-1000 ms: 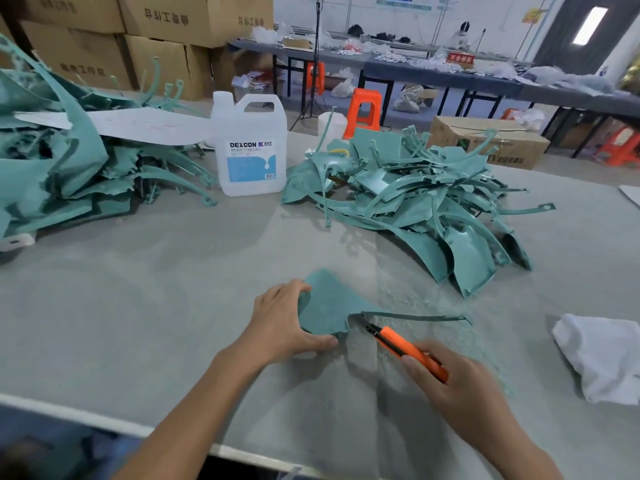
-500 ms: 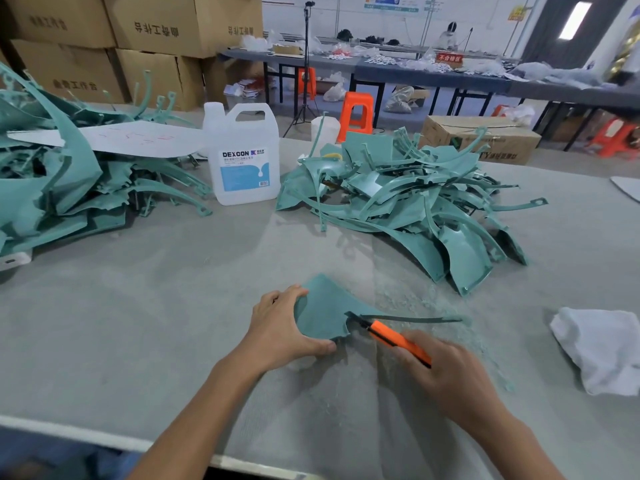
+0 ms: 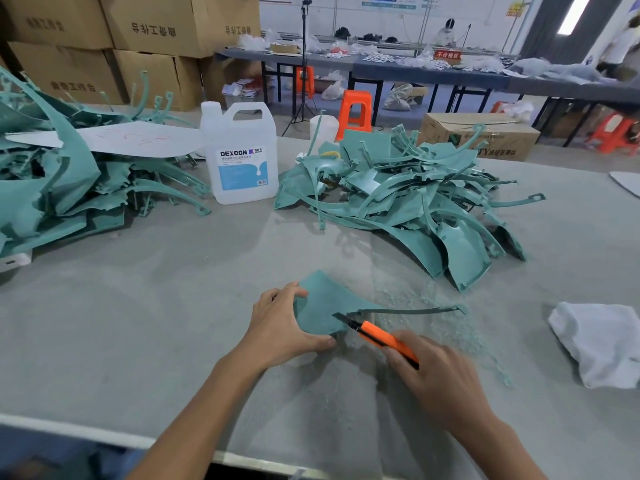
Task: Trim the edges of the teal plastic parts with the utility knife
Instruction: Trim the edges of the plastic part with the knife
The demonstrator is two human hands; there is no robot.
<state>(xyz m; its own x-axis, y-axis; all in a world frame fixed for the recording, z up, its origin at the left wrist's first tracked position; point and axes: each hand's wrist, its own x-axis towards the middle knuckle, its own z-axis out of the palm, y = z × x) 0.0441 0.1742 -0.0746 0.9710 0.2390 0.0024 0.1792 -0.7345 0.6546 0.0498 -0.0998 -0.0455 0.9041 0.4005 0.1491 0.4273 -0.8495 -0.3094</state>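
A teal plastic part [image 3: 322, 306] lies on the grey table near me, a thin strip running off it to the right. My left hand [image 3: 280, 327] grips its left and lower edge, thumb under the near rim. My right hand [image 3: 436, 375] holds an orange utility knife [image 3: 381, 337]. The dark blade tip rests on the part's lower right edge. Fine teal shavings [image 3: 426, 306] lie scattered to the right of the part.
A heap of teal parts [image 3: 408, 199] sits beyond the work spot, another pile of teal parts [image 3: 69, 188] at far left under a white sheet. A white DEXCON jug [image 3: 242, 157] stands between them. A white cloth [image 3: 602, 341] lies at right. The table's front edge [image 3: 104, 434] runs below.
The knife blade has slid left along the part's lower edge, further onto the part. My left hand has kept its hold.
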